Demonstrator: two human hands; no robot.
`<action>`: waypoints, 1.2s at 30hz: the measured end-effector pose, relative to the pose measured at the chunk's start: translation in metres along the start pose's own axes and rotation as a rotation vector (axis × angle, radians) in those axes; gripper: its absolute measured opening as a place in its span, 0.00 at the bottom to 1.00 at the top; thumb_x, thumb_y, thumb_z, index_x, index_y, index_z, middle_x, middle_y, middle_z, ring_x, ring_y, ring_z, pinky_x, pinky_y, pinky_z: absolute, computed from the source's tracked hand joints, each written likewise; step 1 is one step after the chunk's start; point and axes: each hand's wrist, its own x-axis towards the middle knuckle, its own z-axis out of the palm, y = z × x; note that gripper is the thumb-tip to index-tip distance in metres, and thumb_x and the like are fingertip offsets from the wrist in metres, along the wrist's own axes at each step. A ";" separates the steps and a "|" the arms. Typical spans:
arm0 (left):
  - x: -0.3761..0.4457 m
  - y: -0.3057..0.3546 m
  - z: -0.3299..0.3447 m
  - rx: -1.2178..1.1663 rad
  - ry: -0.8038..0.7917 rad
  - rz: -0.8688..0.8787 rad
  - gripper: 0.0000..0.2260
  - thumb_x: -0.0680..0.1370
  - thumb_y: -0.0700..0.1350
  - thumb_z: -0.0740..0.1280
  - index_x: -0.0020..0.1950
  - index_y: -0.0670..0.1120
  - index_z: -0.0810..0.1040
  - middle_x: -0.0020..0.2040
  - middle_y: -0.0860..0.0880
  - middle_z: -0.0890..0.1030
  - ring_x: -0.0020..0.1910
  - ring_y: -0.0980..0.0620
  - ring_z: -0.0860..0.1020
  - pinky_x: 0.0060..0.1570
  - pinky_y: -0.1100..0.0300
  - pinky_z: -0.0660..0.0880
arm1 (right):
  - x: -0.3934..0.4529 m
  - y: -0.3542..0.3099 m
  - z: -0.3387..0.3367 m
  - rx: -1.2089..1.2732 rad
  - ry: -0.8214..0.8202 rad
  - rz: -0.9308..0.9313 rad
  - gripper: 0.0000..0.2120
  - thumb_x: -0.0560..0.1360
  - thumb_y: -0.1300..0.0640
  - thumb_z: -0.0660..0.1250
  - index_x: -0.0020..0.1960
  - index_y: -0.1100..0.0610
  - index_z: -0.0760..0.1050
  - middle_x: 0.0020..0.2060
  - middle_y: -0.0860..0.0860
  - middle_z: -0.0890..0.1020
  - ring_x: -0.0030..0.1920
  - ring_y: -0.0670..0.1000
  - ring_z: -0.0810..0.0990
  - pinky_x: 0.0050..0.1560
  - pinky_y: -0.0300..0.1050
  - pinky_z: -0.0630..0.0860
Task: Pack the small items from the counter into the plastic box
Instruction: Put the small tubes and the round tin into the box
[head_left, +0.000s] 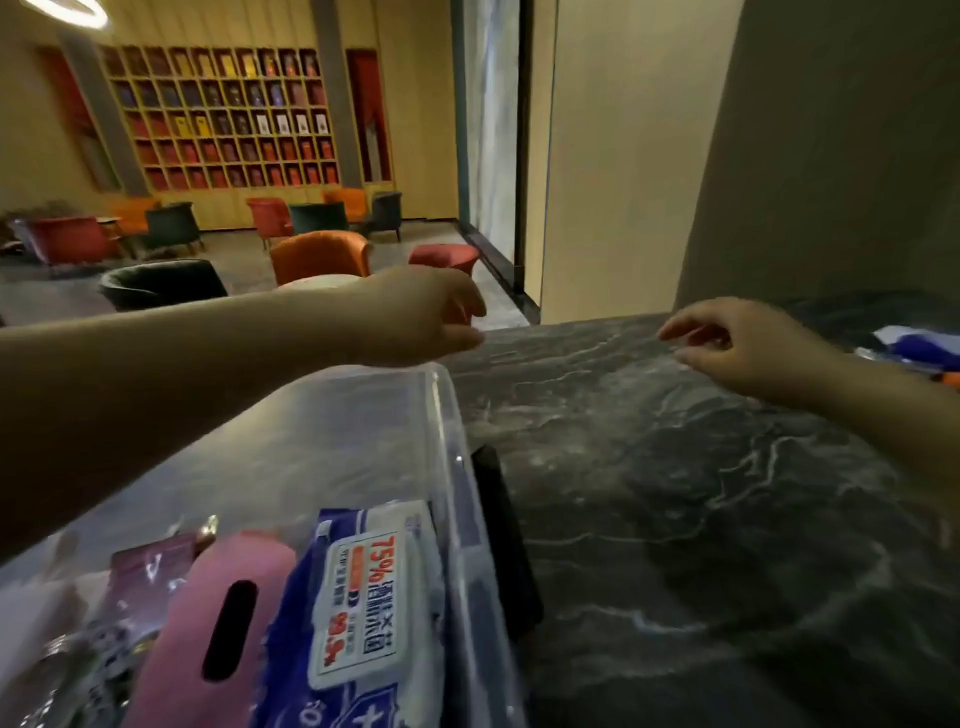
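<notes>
box (457, 467) below left hand (415, 317); right hand (737, 348) beside, both empty.

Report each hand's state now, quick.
Left hand: open, fingers loosely curled, holding nothing, above the box edge.
Right hand: open, loosely curled, empty, over the counter.

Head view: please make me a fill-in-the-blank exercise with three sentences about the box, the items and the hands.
1. The blue wipes pack lies inside the clear plastic ____.
2. Beside the wipes pack lies a pink item with a dark oval ____ in it.
3. The left hand and the right hand both hover with fingers loosely curled and hold ____.

Missing words: box; hole; nothing
</notes>
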 end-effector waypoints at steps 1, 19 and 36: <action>0.015 0.016 0.006 0.014 -0.024 0.022 0.16 0.77 0.53 0.65 0.63 0.53 0.73 0.58 0.52 0.79 0.55 0.55 0.77 0.50 0.61 0.71 | -0.002 0.021 -0.007 -0.013 0.025 0.040 0.09 0.74 0.58 0.67 0.53 0.49 0.77 0.49 0.50 0.80 0.48 0.49 0.77 0.48 0.44 0.74; 0.267 0.228 0.143 0.083 -0.181 0.103 0.27 0.77 0.54 0.65 0.72 0.46 0.65 0.69 0.44 0.72 0.65 0.44 0.71 0.63 0.52 0.69 | 0.017 0.300 -0.050 -0.080 -0.112 0.254 0.15 0.73 0.54 0.68 0.59 0.47 0.75 0.57 0.49 0.77 0.53 0.48 0.76 0.53 0.42 0.73; 0.349 0.262 0.221 -0.048 -0.255 -0.060 0.37 0.66 0.61 0.74 0.70 0.49 0.65 0.64 0.44 0.71 0.60 0.42 0.74 0.58 0.49 0.75 | 0.086 0.344 0.007 -0.106 -0.196 0.351 0.15 0.72 0.55 0.69 0.57 0.59 0.75 0.52 0.56 0.80 0.54 0.57 0.77 0.49 0.46 0.74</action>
